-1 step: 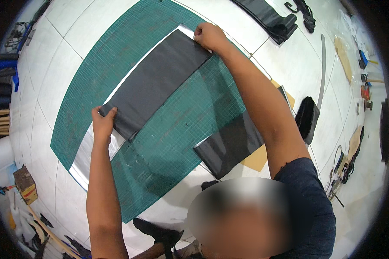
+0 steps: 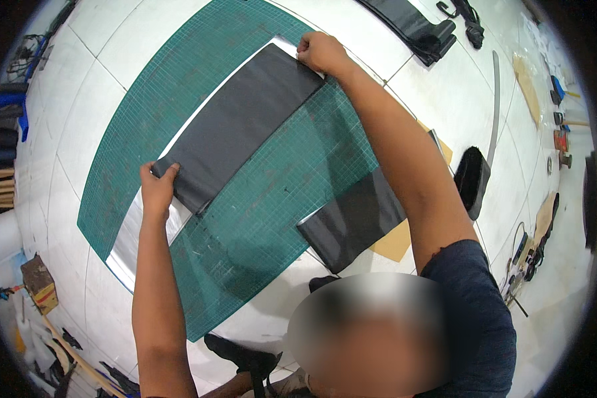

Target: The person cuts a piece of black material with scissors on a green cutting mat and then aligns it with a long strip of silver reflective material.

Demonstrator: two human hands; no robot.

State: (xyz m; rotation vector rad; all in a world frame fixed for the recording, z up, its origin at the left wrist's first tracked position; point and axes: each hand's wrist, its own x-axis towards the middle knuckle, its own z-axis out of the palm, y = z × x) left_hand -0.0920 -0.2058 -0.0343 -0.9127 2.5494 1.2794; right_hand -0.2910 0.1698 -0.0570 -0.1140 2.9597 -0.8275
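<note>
A black sheet of smooth, leather-like material (image 2: 242, 123) lies slantwise across a green cutting mat (image 2: 245, 252). Beneath it is a shiny silver-white sheet (image 2: 127, 249), showing along the far edge and past the left end. My left hand (image 2: 158, 189) is closed on the black sheet's left corner, thumb on top and the other fingers partly hidden at the edge. At the far right corner my right hand (image 2: 320, 54) has its fingers bent in a pinch at the edge of the black sheet, where a strip of the silver-white sheet also shows.
Another black piece (image 2: 351, 229) lies over the mat's near right edge, with tan card (image 2: 395, 242) under it. Black folded material (image 2: 411, 30) rests on the white tiled floor farther off. A black furry-topped object (image 2: 471, 182) and a long thin strip (image 2: 495, 106) are at the right.
</note>
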